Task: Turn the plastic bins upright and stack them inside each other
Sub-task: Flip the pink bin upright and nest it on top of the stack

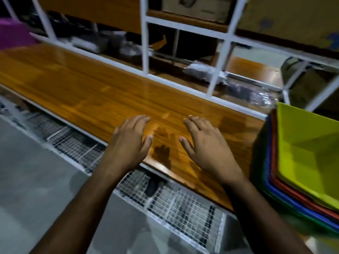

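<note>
A stack of upright plastic bins stands at the right end of the wooden shelf (82,83). The yellow-green bin (308,153) sits innermost, with a red rim (275,173), a blue rim (269,182) and a green rim (264,187) nested around it. A purple bin (12,33) shows at the far left edge, blurred. My left hand (130,142) and my right hand (205,143) hover side by side over the shelf's front part, palms down, fingers spread, holding nothing. Both are left of the stack and apart from it.
A white metal frame (145,43) runs behind the shelf, with plastic-wrapped items and cardboard boxes (198,6) beyond it. A wire mesh rack (165,197) lies below the shelf's front edge. Grey floor (33,171) spreads at the lower left.
</note>
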The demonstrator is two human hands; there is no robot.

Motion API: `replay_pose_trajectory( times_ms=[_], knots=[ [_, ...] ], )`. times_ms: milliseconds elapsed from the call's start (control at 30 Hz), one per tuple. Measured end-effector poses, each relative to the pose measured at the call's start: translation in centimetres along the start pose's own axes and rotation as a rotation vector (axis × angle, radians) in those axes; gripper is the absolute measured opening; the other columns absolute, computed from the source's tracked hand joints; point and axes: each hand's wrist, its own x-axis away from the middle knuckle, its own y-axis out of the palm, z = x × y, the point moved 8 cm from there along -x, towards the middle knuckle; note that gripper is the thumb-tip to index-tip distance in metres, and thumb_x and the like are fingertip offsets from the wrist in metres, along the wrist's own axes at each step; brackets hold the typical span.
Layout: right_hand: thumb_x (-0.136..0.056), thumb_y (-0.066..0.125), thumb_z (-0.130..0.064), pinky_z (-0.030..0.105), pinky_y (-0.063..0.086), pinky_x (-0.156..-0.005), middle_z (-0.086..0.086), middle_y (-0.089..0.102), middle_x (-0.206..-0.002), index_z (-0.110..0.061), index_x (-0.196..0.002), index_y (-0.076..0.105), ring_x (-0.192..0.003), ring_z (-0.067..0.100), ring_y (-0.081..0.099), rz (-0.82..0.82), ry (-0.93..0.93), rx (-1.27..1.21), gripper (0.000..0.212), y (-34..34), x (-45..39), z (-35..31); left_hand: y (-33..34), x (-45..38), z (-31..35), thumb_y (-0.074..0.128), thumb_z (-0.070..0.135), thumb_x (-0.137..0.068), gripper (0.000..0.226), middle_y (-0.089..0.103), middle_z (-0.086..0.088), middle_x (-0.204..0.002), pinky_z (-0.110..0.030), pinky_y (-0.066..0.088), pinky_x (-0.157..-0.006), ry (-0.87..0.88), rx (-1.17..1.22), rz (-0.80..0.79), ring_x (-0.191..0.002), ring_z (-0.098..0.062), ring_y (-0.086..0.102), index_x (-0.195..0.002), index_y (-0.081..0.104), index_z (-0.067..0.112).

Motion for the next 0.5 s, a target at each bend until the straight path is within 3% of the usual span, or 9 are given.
replay_pose_trajectory(
  times_ms=[233,500],
  knots=[
    [-0.097,0.035,-0.053,0.046,0.037,-0.11,0.004,0.036,-0.156,-0.02,-0.148,0.033,-0.142,0.022,0.031,-0.083,-0.067,-0.119,0.06,7.5,-12.9,-15.7,-5.8,0.1,-19.0,0.046,0.042,-0.096,0.057,0.04,-0.004,-0.153,-0.043,0.031,-0.109,-0.113,-0.259,-0.07,-0.141,-0.023,0.033,-0.147,0.037,0.018],
    [-0.098,0.031,-0.053,0.043,0.032,-0.113,0.003,0.033,-0.157,-0.019,-0.151,0.028,-0.143,0.02,0.029,-0.138,-0.202,-0.163,0.062,15.6,-25.9,-30.6,-9.7,-3.7,-38.1,0.05,0.039,-0.094,0.059,0.04,-0.006,-0.153,-0.045,0.028,-0.111,-0.274,-0.346,-0.076,-0.141,-0.024,0.034,-0.147,0.037,0.016]
  ],
)
